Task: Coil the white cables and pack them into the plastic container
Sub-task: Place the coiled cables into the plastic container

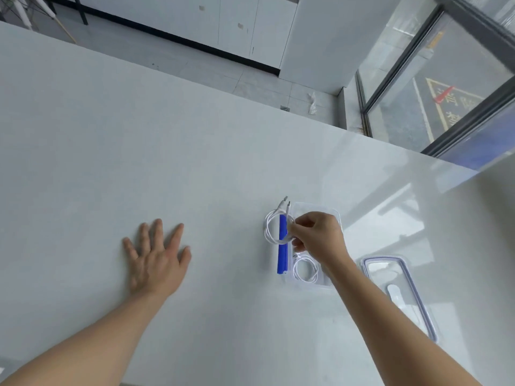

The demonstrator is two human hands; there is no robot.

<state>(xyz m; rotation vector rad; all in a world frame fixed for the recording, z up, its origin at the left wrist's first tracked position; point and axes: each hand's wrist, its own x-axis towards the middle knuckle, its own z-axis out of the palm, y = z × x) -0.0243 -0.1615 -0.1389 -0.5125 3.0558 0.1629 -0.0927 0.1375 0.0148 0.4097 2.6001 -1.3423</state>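
Right of the frame's centre, the right hand [317,235] pinched a coiled white cable [274,228] between fingers and thumb, holding it over the left rim of the clear plastic container [333,215], across its blue clip [282,244]. A second coiled cable [305,268] lay inside the container, at its lower end. The left hand [156,256] rested flat and spread on the white table [139,149], left of centre, gripping nothing. The lid [401,296] lay at lower right.
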